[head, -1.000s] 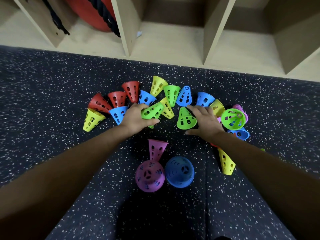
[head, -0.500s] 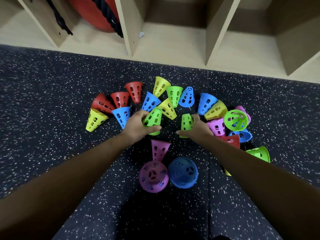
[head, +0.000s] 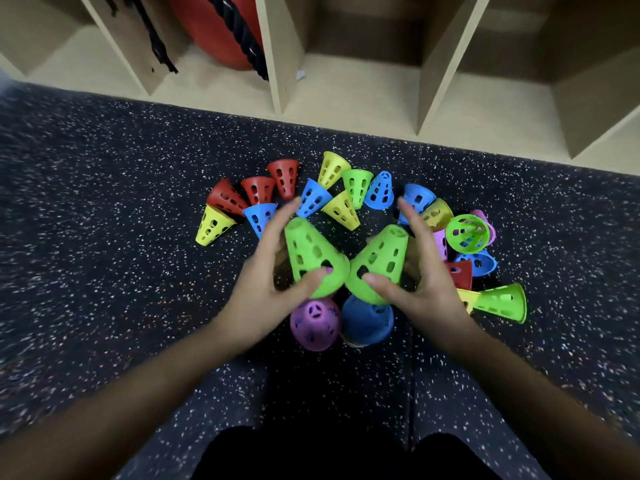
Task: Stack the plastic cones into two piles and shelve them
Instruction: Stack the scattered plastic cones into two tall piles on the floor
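Mid-stacking. Got the left hand [head: 266, 289] curled round one green cone [head: 313, 258], second green cone [head: 379, 263] gripped in the right hand [head: 422, 282], both just above the purple cone [head: 315, 323] and blue cone [head: 367, 320] on the floor. Next, probably: slipping each wide-end-down over those, lined up square.

Cones [head: 313, 197] — about 24, five colours; hands [head: 259, 292] — 2.
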